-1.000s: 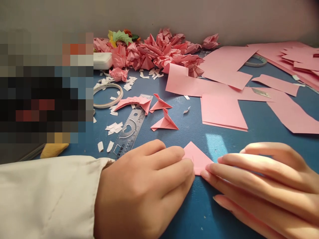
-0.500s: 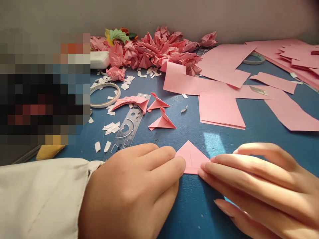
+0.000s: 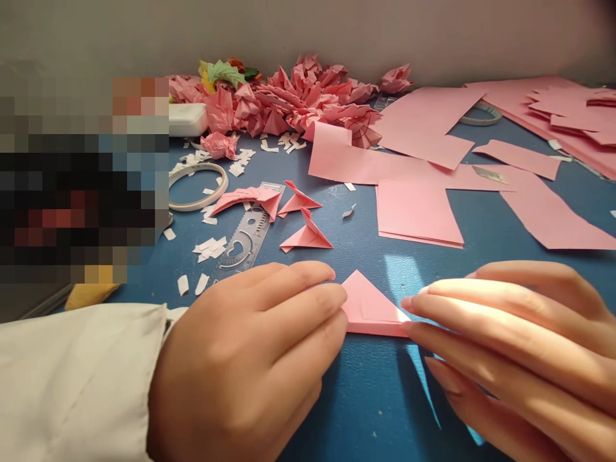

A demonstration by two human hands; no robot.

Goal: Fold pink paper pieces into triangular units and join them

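Note:
A small pink paper (image 3: pixel 366 303), folded into a triangle with a narrow band along its lower edge, lies flat on the blue table. My left hand (image 3: pixel 250 359) covers the paper's left corner with its fingers bent and pressed together; its thumb is hidden. The fingers of my right hand (image 3: pixel 510 350) are stretched out, their tips touching the right corner, while its thumb stays apart below. Just beyond the paper are two folded pink pieces (image 3: pixel 308 236). A longer folded pink strip (image 3: pixel 248 200) lies across a clear plastic ruler (image 3: pixel 244 237).
A pile of folded pink paper (image 3: pixel 289 102) lines the wall. Pink sheets (image 3: pixel 428 122) spread over the back right. A tape roll (image 3: pixel 222 186), white scraps (image 3: pixel 210 248) and a white case (image 3: pixel 187 120) are at left. A pixelated patch hides the far left.
My right fingertips have slid rightward along the paper to its right corner, uncovering more of the lower band. My left hand has shifted slightly left. The view has moved slightly too.

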